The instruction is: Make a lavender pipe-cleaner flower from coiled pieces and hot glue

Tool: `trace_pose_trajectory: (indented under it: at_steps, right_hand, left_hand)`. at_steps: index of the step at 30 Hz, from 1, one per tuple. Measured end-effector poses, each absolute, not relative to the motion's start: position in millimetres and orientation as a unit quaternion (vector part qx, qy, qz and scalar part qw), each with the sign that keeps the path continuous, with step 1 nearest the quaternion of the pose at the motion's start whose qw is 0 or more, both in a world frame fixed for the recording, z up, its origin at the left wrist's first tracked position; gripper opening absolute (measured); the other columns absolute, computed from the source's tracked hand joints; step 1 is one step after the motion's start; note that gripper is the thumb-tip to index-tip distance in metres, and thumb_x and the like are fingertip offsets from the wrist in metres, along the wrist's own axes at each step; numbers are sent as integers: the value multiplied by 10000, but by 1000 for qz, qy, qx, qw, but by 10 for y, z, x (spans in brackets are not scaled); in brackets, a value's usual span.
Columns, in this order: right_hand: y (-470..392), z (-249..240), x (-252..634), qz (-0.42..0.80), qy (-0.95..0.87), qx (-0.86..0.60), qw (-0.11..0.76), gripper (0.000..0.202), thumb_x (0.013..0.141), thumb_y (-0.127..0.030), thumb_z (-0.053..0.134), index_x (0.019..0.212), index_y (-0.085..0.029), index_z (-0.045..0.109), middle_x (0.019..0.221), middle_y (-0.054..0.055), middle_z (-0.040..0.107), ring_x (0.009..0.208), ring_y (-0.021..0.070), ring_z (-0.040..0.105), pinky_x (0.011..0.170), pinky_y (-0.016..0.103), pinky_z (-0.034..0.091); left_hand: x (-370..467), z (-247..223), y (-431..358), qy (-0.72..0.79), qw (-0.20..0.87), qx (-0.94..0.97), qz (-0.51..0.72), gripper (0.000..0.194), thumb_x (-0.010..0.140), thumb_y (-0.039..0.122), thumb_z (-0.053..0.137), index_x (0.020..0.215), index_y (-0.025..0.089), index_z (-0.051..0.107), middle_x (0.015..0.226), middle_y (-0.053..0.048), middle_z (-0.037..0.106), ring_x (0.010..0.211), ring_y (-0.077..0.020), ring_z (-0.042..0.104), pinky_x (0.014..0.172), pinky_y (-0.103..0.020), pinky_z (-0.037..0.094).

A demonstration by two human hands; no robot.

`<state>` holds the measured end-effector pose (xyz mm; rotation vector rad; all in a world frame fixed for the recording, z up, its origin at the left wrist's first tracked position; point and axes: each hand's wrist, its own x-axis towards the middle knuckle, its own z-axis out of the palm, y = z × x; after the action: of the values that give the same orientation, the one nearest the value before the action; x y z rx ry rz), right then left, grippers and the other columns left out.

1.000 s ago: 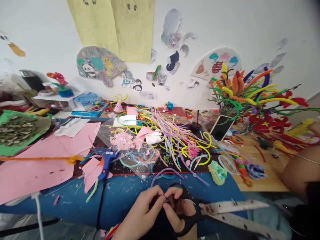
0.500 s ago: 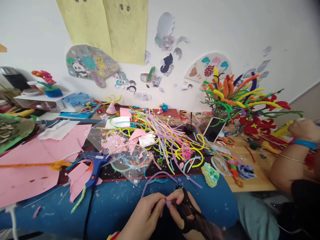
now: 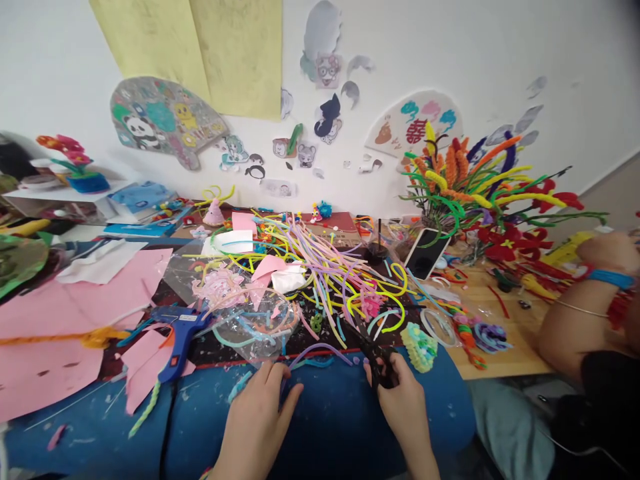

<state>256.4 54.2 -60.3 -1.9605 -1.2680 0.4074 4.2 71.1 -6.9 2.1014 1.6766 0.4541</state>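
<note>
Loop-handled black scissors (image 3: 376, 355) swung forward.

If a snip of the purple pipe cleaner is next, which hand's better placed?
Right, probably: the right hand holds the black-handled scissors, pointed away from the body. The left hand is at the purple pipe cleaner's near end.

Soft, even light; wall (image 3: 450, 47) bright; glints on clear plastic (image 3: 255, 343); edges stretched; top-right corner dark.
</note>
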Motion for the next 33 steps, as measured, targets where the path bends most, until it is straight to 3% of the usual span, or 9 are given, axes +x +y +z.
trace_pose_trajectory:
  at_steps: [6, 10, 15, 18, 23, 28, 33]
  right_hand:
    - [546, -537, 2567, 189, -507, -747, 388, 288, 801, -501, 631, 796, -243, 504, 754, 30, 660, 662, 197, 625, 611, 271, 477]
    - [517, -499, 2615, 221, -488, -725, 433, 317, 815, -502, 640, 935, -217, 570, 827, 59, 696, 649, 182, 612, 638, 285, 492]
    - [442, -452, 2695, 214, -462, -703, 498, 336, 777, -490, 690, 924, -205, 590, 831, 60, 690, 640, 174, 600, 618, 281, 501]
    - [375, -341, 2719, 197, -479, -717, 467, 366, 777, -482, 694, 996, -198, 623, 775, 33, 664, 627, 172, 594, 589, 265, 489]
    - [458, -138, 2805, 101, -534, -736, 403, 318, 807, -468, 611, 946, -186, 654, 995, 95, 689, 548, 144, 579, 565, 276, 489]
    - [899, -49, 2964, -27, -551, -799, 240, 365, 814, -382, 574, 1072, -145, 677, 1107, 150, 701, 939, 304, 672, 740, 350, 500]
    - [1271, -19, 2965, -21, -580, -788, 208, 364, 801, -278, 616, 1120, -117, 682, 1176, 189, 669, 974, 300, 671, 750, 340, 487]
  left_hand:
    - [18, -56, 676, 620, 182, 762, 46, 113, 948, 231, 534, 875, 185, 607, 888, -55, 653, 829, -253, 693, 687, -335, 506]
    - [26, -76, 697, 619, 199, 758, 46, 103, 963, 185, 489, 925, 186, 584, 923, -54, 657, 844, -227, 696, 707, -311, 494]
    - [3, -67, 701, 635, 226, 736, 57, 102, 967, 169, 461, 970, 189, 560, 920, -60, 677, 857, -233, 704, 708, -310, 476]
    - [-20, -79, 718, 632, 231, 737, 67, 135, 959, 148, 426, 931, 195, 550, 894, -60, 681, 833, -246, 696, 710, -324, 459]
    - [-78, -120, 727, 603, 287, 728, 151, 147, 943, 190, 402, 863, 210, 522, 751, -20, 632, 676, -207, 635, 645, -303, 418]
    - [-121, -59, 689, 540, 452, 644, 297, 162, 885, 355, 552, 821, 206, 544, 649, 27, 555, 568, -149, 552, 567, -249, 413]
    - [-120, 17, 702, 421, 659, 496, 378, 340, 785, 464, 725, 882, 169, 586, 609, 50, 547, 461, -106, 529, 466, -212, 425]
